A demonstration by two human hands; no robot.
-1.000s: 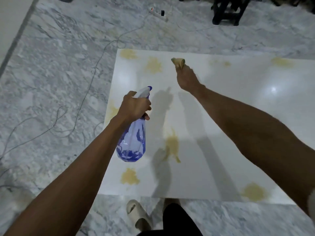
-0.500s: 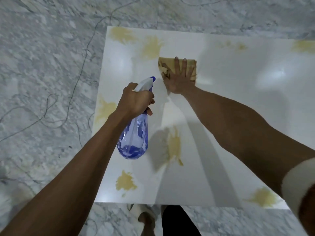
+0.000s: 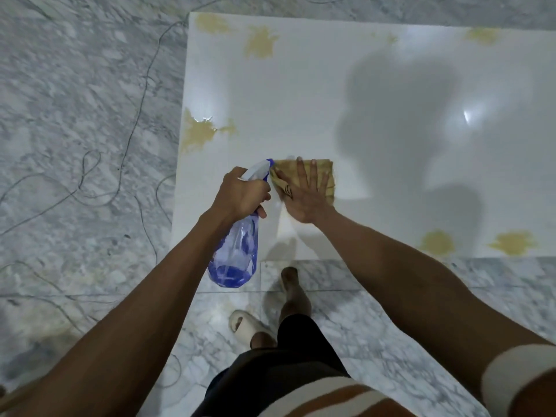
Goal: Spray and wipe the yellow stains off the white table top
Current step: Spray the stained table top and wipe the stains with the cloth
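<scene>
Wiping is the step in hand: our right hand lies flat on the yellow cloth, fingers straight and spread, pressing it onto the white table near the front edge, left of centre. Flat palm makes sense here, since it loads the whole cloth against the surface instead of one fingertip.

Left hand has its grip clamped round the neck of the blue spray bottle, fingers curled, nozzle pointing forward just beside the cloth. Bottle hangs tilted, body out over the table's front edge, a little liquid pooled at the bottom. We judge it's held close so a respray needs no reach.

Yellow stains left, working outward:
- big wet-looking one at the left edge, nearest the cloth
- two at the far left corner
- two at the front edge, right side
- fainter one at the far edge, right

Patch right under and around the cloth reads clean, so we judge the task is partly done, with most stains still to go. Left-edge stain looks the logical next target.

Beyond the table: grey marble floor with thin cables trailing across it, which is a trip risk when we shift round. One foot in a pale slipper sits close to the front edge.
</scene>
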